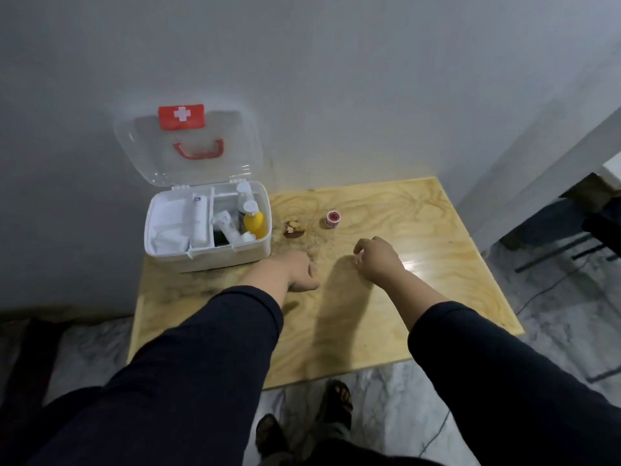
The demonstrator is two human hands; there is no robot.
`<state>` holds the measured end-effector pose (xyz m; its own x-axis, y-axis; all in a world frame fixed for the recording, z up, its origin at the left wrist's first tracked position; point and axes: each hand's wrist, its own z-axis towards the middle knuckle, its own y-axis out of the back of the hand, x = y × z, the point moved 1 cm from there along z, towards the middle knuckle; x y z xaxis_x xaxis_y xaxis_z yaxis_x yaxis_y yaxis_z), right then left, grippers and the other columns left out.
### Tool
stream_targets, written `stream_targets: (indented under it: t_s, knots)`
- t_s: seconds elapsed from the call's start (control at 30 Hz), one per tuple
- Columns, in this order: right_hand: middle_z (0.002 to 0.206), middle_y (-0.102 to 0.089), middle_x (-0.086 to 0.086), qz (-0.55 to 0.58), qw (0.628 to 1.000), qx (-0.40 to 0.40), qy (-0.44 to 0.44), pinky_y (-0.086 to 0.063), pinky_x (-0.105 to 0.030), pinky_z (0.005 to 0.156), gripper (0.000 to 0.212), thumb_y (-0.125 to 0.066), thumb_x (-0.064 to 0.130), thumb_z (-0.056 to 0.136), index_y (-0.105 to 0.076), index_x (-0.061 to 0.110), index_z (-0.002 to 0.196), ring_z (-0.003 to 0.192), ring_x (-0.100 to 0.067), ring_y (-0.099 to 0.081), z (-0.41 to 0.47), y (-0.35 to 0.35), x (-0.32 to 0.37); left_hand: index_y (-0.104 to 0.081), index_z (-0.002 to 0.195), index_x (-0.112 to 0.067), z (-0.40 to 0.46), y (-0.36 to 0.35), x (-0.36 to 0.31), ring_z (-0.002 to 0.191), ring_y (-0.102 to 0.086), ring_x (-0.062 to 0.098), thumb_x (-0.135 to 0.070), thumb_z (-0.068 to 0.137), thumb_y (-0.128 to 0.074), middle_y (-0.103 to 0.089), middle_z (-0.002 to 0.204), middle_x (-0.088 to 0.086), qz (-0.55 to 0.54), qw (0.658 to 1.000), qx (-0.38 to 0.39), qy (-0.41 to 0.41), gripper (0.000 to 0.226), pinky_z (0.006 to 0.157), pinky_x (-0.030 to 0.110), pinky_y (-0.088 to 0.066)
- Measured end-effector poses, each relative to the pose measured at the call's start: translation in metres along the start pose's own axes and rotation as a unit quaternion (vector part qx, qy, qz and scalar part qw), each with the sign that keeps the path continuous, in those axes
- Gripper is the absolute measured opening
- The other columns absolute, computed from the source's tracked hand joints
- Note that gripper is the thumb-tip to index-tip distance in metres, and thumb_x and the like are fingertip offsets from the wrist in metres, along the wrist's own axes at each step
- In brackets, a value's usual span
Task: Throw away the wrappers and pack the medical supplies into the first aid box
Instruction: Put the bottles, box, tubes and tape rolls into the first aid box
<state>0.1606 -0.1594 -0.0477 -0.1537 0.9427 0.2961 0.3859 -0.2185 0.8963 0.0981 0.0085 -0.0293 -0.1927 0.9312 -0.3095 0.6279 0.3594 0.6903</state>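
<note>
A white first aid box (pixel 232 252) stands open at the table's back left, its clear lid (pixel 188 146) with a red cross label leaning on the wall. Inside lie white gauze packs, a bandage roll (pixel 199 218), white bottles and a yellow bottle (pixel 254 222). A small red-and-white tape roll (pixel 333 218) stands alone on the table, right of the box. My left hand (pixel 295 270) hovers low just in front of the box, fingers curled under, nothing visible in it. My right hand (pixel 378 257) hangs over the table's middle, fingers loosely bent, short of the tape roll.
A light wooden table (pixel 420 297) against a grey wall has a dark brown stain or crumbs (pixel 293 229) between box and tape. Marble floor surrounds it, with my sandalled feet (pixel 337 403) below and dark chair legs (pixel 554 253) at right.
</note>
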Motion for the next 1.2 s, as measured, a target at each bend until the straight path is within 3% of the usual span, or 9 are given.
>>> stream_targets:
  t_s: [0.1, 0.17, 0.27, 0.4, 0.63, 0.73, 0.83, 1.03, 1.2]
  knots:
    - [0.115, -0.057, -0.017, 0.019, 0.998, -0.025, 0.060, -0.050, -0.035, 0.089, 0.031, -0.050, 0.006, 0.086, -0.063, 0.012, 0.114, 0.107, -0.035, -0.057, 0.024, 0.010, 0.021, -0.060, 0.082, -0.017, -0.001, 0.003, 0.005, 0.076, -0.055, 0.025, -0.038, 0.082, -0.058, -0.059, 0.082, 0.006, 0.005, 1.000, -0.009, 0.021, 0.021, 0.069, 0.035, -0.046]
    - [0.115, -0.058, -0.017, 0.029, 0.994, -0.039, 0.099, -0.050, -0.035, 0.088, 0.029, -0.051, 0.006, 0.088, -0.064, 0.010, 0.114, 0.106, -0.034, -0.057, 0.039, 0.017, 0.036, -0.068, 0.101, -0.010, -0.003, 0.004, 0.007, 0.089, -0.064, 0.029, -0.036, 0.086, -0.057, -0.068, 0.099, 0.010, 0.014, 0.999, -0.008, 0.034, 0.032, 0.078, 0.037, -0.052]
    - [0.118, -0.059, -0.016, 0.032, 0.988, -0.061, 0.138, -0.052, -0.038, 0.090, 0.027, -0.051, 0.010, 0.093, -0.063, 0.008, 0.116, 0.109, -0.034, -0.057, 0.057, 0.023, 0.050, -0.062, 0.122, -0.008, -0.007, 0.005, 0.005, 0.104, -0.063, 0.030, -0.036, 0.090, -0.055, -0.066, 0.117, 0.011, 0.008, 0.998, -0.023, 0.050, 0.043, 0.089, 0.040, -0.055]
    - [0.121, -0.060, -0.014, -0.012, 0.985, -0.047, 0.166, -0.052, -0.038, 0.091, 0.031, -0.046, 0.010, 0.095, -0.062, 0.012, 0.121, 0.110, -0.034, -0.057, 0.073, 0.020, 0.052, -0.062, 0.124, -0.012, -0.007, 0.005, 0.004, 0.104, -0.063, 0.029, -0.036, 0.089, -0.056, -0.064, 0.120, 0.009, -0.020, 0.997, -0.034, 0.063, 0.043, 0.091, 0.043, -0.055]
    - [0.115, -0.068, -0.013, -0.024, 0.986, 0.000, 0.165, -0.043, -0.025, 0.070, 0.030, -0.046, 0.009, 0.093, -0.068, 0.012, 0.114, 0.100, -0.031, -0.065, 0.080, 0.022, 0.046, -0.059, 0.129, -0.013, -0.008, 0.011, -0.006, 0.109, -0.062, 0.028, -0.037, 0.091, -0.054, -0.064, 0.121, 0.007, -0.045, 0.994, -0.045, 0.084, 0.045, 0.095, 0.043, -0.053]
    - [0.115, -0.069, -0.009, -0.041, 0.983, 0.005, 0.177, -0.048, -0.027, 0.072, 0.028, -0.049, 0.013, 0.093, -0.067, 0.015, 0.114, 0.101, -0.028, -0.065, 0.080, 0.040, 0.051, -0.058, 0.130, -0.012, -0.013, 0.022, -0.014, 0.112, -0.060, 0.028, -0.037, 0.093, -0.053, -0.063, 0.124, 0.007, -0.055, 0.993, -0.069, 0.081, 0.045, 0.097, 0.042, -0.051]
    - [0.116, -0.069, -0.006, -0.057, 0.977, -0.011, 0.204, -0.050, -0.028, 0.077, 0.027, -0.053, 0.016, 0.090, -0.068, 0.017, 0.113, 0.103, -0.026, -0.065, 0.081, 0.063, 0.067, -0.059, 0.128, -0.014, -0.020, 0.040, -0.019, 0.112, -0.059, 0.026, -0.037, 0.091, -0.055, -0.062, 0.126, 0.006, -0.092, 0.985, -0.126, 0.076, 0.044, 0.096, 0.040, -0.051]
    - [0.112, -0.071, -0.009, -0.061, 0.959, -0.038, 0.273, -0.054, -0.030, 0.081, 0.028, -0.063, 0.016, 0.083, -0.070, 0.011, 0.110, 0.099, -0.026, -0.067, 0.063, 0.107, 0.125, -0.062, 0.124, -0.016, -0.048, 0.076, 0.003, 0.112, -0.060, 0.020, -0.035, 0.089, -0.063, -0.065, 0.121, 0.001, -0.228, 0.936, -0.258, 0.072, 0.039, 0.095, 0.029, -0.048]
    - [0.116, -0.069, -0.007, -0.060, 0.949, -0.060, 0.303, -0.044, -0.024, 0.073, 0.031, -0.062, 0.016, 0.083, -0.069, 0.012, 0.113, 0.103, -0.026, -0.065, 0.038, 0.116, 0.180, -0.060, 0.126, -0.017, -0.080, 0.088, 0.050, 0.114, -0.059, 0.020, -0.033, 0.090, -0.062, -0.063, 0.125, 0.000, -0.266, 0.910, -0.303, 0.097, 0.040, 0.097, 0.032, -0.046]
